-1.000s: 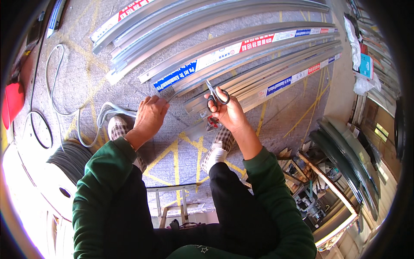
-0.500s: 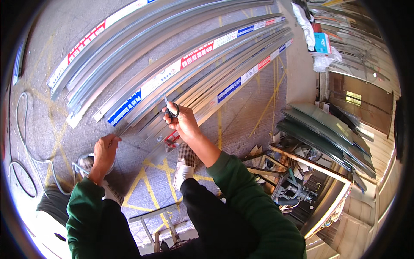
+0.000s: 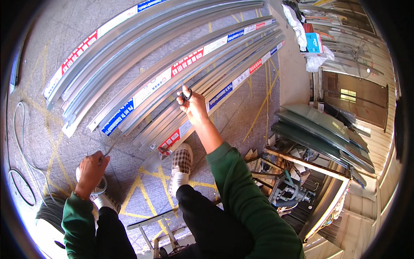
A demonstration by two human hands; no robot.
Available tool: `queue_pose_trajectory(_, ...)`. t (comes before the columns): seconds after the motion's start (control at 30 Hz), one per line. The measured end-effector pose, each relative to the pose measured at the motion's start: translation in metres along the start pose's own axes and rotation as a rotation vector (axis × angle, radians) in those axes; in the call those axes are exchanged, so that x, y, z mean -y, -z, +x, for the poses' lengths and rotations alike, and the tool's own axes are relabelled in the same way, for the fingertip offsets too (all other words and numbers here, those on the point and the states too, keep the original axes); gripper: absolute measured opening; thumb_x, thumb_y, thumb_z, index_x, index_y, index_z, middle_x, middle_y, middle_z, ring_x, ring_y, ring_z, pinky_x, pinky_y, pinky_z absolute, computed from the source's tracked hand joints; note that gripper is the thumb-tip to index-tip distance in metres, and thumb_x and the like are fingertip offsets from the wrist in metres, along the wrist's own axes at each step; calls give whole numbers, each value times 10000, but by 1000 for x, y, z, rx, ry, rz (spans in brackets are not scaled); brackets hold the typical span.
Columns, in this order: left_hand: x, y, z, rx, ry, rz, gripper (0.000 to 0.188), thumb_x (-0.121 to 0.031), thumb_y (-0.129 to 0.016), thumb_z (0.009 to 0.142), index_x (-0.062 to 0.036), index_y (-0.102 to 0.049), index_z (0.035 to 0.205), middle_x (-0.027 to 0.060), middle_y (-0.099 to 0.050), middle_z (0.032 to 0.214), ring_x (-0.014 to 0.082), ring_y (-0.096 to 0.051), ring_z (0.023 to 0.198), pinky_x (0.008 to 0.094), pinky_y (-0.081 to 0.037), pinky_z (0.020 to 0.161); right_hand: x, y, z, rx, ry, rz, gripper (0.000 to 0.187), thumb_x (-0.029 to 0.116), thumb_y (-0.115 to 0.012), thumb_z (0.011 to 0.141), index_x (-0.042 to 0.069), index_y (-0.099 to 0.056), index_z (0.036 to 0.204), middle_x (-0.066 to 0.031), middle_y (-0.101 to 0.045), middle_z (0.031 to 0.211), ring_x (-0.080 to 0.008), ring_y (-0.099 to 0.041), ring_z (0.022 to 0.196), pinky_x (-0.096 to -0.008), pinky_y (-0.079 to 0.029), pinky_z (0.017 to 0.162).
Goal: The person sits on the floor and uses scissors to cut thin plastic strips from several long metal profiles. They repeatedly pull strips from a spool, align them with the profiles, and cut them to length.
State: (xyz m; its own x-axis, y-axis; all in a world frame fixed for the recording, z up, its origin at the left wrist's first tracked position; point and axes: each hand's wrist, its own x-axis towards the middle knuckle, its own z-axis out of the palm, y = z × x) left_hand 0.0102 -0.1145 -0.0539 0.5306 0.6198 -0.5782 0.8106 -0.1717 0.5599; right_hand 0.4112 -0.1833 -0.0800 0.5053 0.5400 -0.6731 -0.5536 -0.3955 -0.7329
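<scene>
A pair of black-handled scissors [image 3: 186, 93] is in my right hand [image 3: 197, 108], fingers closed round the loops and blades pointing up and away. This hand is above a bundle of long metal profiles [image 3: 202, 82] wrapped with blue, white and red printed film. My left hand [image 3: 90, 172] is closed on the near end of a thin strip [image 3: 114, 145], which runs up toward the profile ends. What the strip is made of, I cannot tell. Further bundles of silvery profiles [image 3: 142, 49] lie beyond on the floor.
My checkered shoes [image 3: 182, 159] stand on concrete with yellow lines. A grey hose [image 3: 21, 138] loops at far left. At right are a metal frame [image 3: 308, 163] with machinery, stacked dark panels [image 3: 317, 138] and a blue box [image 3: 314, 43]. A metal stand [image 3: 157, 224] is near my legs.
My left hand has moved left and nearer to me, and the strip beyond its fingers now shows plainly. The scissors in my right hand have moved right and slightly farther away.
</scene>
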Motion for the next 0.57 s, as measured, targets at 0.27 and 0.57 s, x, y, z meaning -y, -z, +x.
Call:
queue_pose_trajectory(0.27,23,34,-53,-286,-14,-132,95,-58,-650,892,29,-634,857,158,-634,1049,266,-642,835,370,-504,716,9,4,9,-36,-8,-25,339,369,-708,940,36,-672,890,-27,-649,719,-90,-601,607,-207,-407,505)
queue_pose_trajectory(0.57,101,30,-85,-271,110,177,186,-221,-731,887,-45,-671,896,134,-661,775,283,-674,717,389,-525,654,7,8,17,-50,13,20,339,361,-709,940,29,-657,894,-54,-674,729,-106,-640,600,-212,-438,463)
